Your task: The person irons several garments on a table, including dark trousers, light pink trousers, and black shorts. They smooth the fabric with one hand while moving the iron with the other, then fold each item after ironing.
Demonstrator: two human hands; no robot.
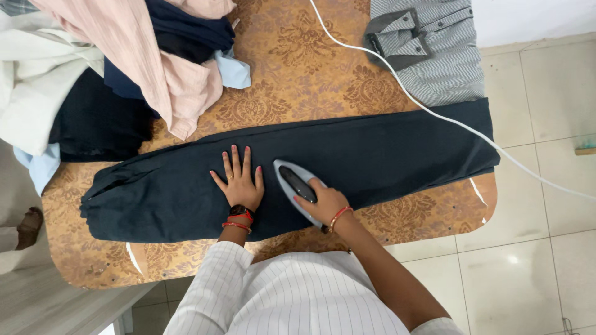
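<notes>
Navy trousers (347, 158) lie flat, stretched lengthwise across the table (298, 68), which wears a brown patterned cover. Taking the trousers as my landmark: my left hand (239, 180) rests on them near the middle, fingers spread and palm down, gripping nothing. My right hand (326, 203) is just beside it, closed around the dark handle of the iron (297, 186), whose pale body sits on the cloth with its nose aimed at the far edge of the trousers.

Judgement on technique: the flat hand should hold the cloth taut ahead of the plate while staying apart from it; strokes ought to run along the leg, not across, so no crease gets pressed in. The cord (434, 115) crosses the trousers' right end and should be kept off the path.

Beyond the trousers: a heap of clothes (124, 68) at far left, a folded grey striped shirt (434, 49) at far right.

Not readable: the soleplate and any dial are hidden under the iron and my fingers. The waistband end bunches at left and I cannot tell its folds. The cord's plug end runs out of frame. The heap is cut off at the top edge.
</notes>
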